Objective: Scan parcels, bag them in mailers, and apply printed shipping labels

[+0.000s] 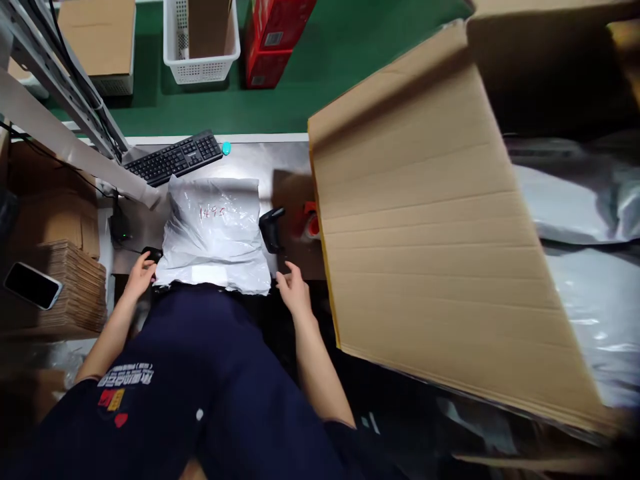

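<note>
Now a white plastic parcel (214,233) lies on the steel table (290,160), in front of a black keyboard (175,157). Both hands rest loosely open at its near corners: the left hand (141,273) touches the left corner, the right hand (295,288) sits just beside the right one, near a black scanner (271,228) and a big cardboard sheet (440,233).

poly bag (214,233): white, red handwriting
keyboard (174,157): black
basket (200,67): white
floor (345,47): green
carton flap (440,233): brown
</note>
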The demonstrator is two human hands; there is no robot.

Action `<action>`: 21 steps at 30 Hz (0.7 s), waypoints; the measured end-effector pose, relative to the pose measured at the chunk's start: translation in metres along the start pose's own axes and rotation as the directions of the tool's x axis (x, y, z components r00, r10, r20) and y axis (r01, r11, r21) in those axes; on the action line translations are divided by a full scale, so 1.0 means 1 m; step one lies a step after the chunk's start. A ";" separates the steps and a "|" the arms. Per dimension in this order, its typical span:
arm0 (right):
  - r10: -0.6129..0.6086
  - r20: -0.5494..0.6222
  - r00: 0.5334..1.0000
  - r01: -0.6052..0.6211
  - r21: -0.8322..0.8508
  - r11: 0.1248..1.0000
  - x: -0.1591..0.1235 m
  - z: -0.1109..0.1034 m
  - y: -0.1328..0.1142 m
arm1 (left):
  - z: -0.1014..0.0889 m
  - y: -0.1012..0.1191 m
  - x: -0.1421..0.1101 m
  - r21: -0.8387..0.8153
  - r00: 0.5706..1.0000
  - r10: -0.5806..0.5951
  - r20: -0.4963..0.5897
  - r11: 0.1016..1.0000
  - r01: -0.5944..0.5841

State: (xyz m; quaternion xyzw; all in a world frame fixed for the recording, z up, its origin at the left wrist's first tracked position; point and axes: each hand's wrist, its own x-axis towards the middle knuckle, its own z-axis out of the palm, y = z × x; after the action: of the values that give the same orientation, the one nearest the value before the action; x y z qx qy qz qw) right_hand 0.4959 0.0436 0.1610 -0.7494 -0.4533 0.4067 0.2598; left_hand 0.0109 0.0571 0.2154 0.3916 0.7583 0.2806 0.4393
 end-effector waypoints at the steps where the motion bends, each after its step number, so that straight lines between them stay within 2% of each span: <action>1: -0.077 -0.018 0.997 0.074 -0.143 0.987 -0.003 -0.003 0.009 | -0.006 -0.003 -0.001 0.165 0.994 0.094 -0.049 0.983 -0.085; 2: -0.153 -0.019 0.988 0.143 -0.259 0.955 -0.005 -0.004 0.017 | -0.011 -0.006 -0.001 0.324 0.978 0.202 -0.058 0.930 -0.173; 4: -0.275 0.037 0.961 0.266 -0.398 0.878 -0.006 -0.001 0.027 | -0.016 -0.009 0.001 0.528 0.928 0.370 0.049 0.779 -0.339; 5: -0.314 0.086 0.946 0.319 -0.432 0.843 -0.005 0.003 0.029 | -0.016 -0.009 0.004 0.567 0.901 0.408 0.145 0.712 -0.414; 7: -0.351 0.205 0.914 0.406 -0.459 0.790 0.001 0.016 0.026 | -0.008 -0.007 0.014 0.568 0.840 0.410 0.356 0.619 -0.542; 10: -0.358 0.360 0.862 0.488 -0.397 0.777 0.014 0.032 0.013 | 0.006 0.001 0.029 0.488 0.741 0.343 0.578 0.583 -0.650; 12: -0.392 0.411 0.823 0.517 -0.259 0.815 0.020 0.032 0.004 | 0.008 0.011 0.036 0.418 0.700 0.315 0.641 0.622 -0.662; 13: -0.421 0.400 0.814 0.517 -0.169 0.839 0.023 0.028 0.000 | 0.005 0.018 0.038 0.376 0.689 0.313 0.653 0.656 -0.654; 14: -0.449 0.372 0.812 0.508 -0.072 0.858 0.026 0.022 -0.006 | 0.001 0.027 0.040 0.328 0.687 0.321 0.652 0.697 -0.638; 16: -0.463 0.253 0.850 0.453 0.101 0.886 0.034 0.004 -0.022 | -0.011 0.052 0.044 0.208 0.717 0.368 0.592 0.790 -0.577; 19: -0.342 -0.028 0.939 0.335 0.290 0.897 0.058 -0.024 -0.065 | -0.025 0.105 0.060 0.002 0.813 0.475 0.336 0.863 -0.505; 21: -0.239 -0.205 0.949 0.305 0.405 0.862 0.082 -0.038 -0.106 | -0.027 0.146 0.078 -0.079 0.850 0.504 0.155 0.864 -0.498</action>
State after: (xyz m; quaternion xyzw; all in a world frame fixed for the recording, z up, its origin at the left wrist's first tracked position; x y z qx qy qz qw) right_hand 0.4994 0.1639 0.2304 -0.6297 -0.4326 0.3993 0.5068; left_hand 0.0143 0.1986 0.3056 0.5902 0.5845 0.3643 0.4210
